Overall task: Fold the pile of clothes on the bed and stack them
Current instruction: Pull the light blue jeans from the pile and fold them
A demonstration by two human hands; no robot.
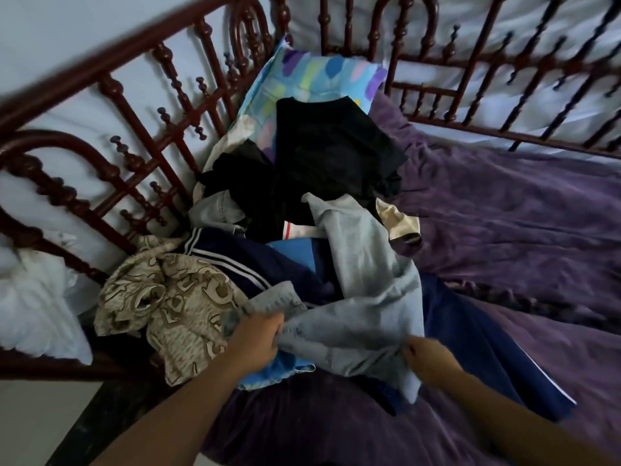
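Gripping a pale grey garment (363, 297) at the near edge of the bed, the left hand (258, 338) has its fingers curled into the ribbed hem, bunching the cloth. The right hand (428, 359) pinches the same garment's lower edge a little way along, fingers closed on the fabric. The grey garment is lifted slightly between them and trails back over the pile of clothes (302, 210).

The pile is unfolded and runs from the bed's near edge up toward the far corner, keeping close to the left side. A black garment (329, 149) lies at its far end, partly over a pillow (322, 75) printed with blue, green and purple blotches that leans into the corner. Nearer, a navy garment with white stripes (235, 250) lies under the grey one, and a beige patterned cloth (174, 307) spills toward the left edge. A strip of bright blue cloth (268, 375) shows just beneath the left hand.

A rumpled purple bedspread (521, 230) covers the mattress and lies bare across the right half of the bed. A dark red wooden railing (141, 105) with turned spindles and arches runs along the left side and the far side, meeting at the corner behind the pillow. Behind it stands a pale wall (50, 28). A white cushion (37, 297) rests against the railing at the left edge, and pale floor (43, 415) shows below it.
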